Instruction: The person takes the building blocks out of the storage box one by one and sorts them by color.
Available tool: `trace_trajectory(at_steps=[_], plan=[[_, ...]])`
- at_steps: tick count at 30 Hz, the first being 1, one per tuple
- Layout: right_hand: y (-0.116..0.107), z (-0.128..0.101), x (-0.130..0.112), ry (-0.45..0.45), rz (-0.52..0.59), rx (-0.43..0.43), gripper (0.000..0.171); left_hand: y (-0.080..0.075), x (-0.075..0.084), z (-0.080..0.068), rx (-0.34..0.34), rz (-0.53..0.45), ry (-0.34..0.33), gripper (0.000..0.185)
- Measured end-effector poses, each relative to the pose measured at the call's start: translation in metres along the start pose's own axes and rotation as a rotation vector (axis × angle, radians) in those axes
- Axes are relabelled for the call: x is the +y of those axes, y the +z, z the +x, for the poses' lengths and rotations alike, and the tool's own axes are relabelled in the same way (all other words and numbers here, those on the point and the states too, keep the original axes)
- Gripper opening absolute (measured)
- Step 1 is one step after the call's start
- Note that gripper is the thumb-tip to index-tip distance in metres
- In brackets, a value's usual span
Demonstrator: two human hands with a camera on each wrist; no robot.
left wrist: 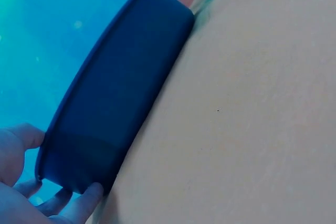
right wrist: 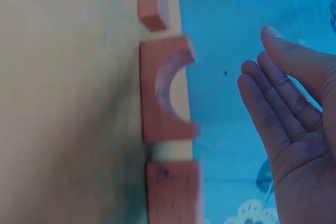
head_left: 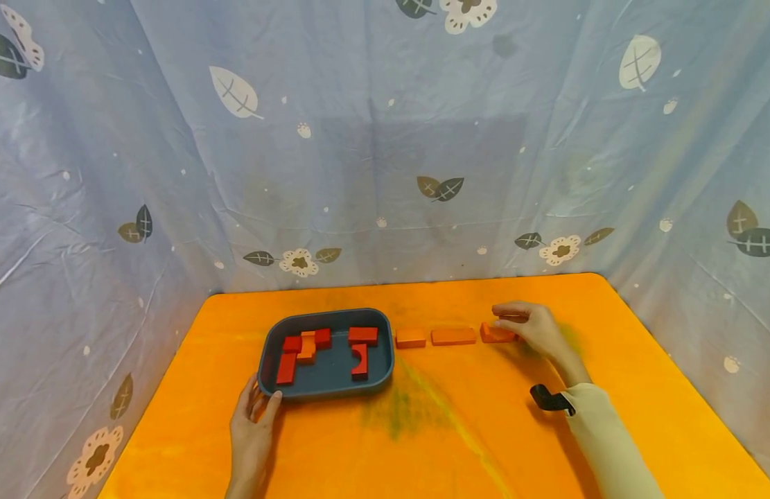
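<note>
- Nearest to me comes a pale sleeve [head_left: 609, 443], a black piece [head_left: 549, 399] sticking out at its cuff.
- Out of that sleeve reaches the right hand [head_left: 537, 331], fingers nearly straight and thumb held apart, nothing in its grasp.
- Just by it, on the orange tabletop [head_left: 335, 450], lies an arch block [right wrist: 149, 98], its curved notch facing the curtain [head_left: 372, 229].
- Beyond the arch on the right sits another block [right wrist: 173, 192] with a dark mark; leftward come a long block [head_left: 453, 337] and a shorter block [head_left: 411, 339], all in one row with small gaps.
- At the row's left end stands a dark blue-grey tray [head_left: 335, 389], its near left corner gripped by the left hand [head_left: 250, 430], thumb at the rim and bent fingers against the end wall.
- Inside it I see red blocks [head_left: 285, 369], orange pieces [head_left: 306, 346] among them on the left, and a notched red block [head_left: 360, 373] on the right.
</note>
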State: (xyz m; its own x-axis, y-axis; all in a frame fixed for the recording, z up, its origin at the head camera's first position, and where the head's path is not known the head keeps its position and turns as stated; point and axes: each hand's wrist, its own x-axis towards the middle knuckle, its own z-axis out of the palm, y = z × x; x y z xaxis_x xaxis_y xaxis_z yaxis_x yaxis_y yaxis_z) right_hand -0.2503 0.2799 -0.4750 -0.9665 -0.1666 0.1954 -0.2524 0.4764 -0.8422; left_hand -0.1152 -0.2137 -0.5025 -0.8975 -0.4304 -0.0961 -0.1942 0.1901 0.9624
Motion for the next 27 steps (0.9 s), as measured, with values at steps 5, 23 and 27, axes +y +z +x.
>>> trace_trajectory(at_steps=[5, 23, 27], plan=[[0.013, 0.007, -0.013, -0.042, 0.003, -0.005, 0.033, 0.0, -0.001, 0.0, -0.006, -0.017, 0.01, 0.072], [0.066, 0.036, -0.085, -0.336, -0.033, -0.136, 0.027, -0.001, -0.001, 0.0, -0.007, -0.015, 0.01, 0.072], [0.084, 0.042, -0.096, -0.409, -0.058, -0.175, 0.026, 0.0, -0.002, 0.002, -0.001, -0.022, 0.027, 0.07]])
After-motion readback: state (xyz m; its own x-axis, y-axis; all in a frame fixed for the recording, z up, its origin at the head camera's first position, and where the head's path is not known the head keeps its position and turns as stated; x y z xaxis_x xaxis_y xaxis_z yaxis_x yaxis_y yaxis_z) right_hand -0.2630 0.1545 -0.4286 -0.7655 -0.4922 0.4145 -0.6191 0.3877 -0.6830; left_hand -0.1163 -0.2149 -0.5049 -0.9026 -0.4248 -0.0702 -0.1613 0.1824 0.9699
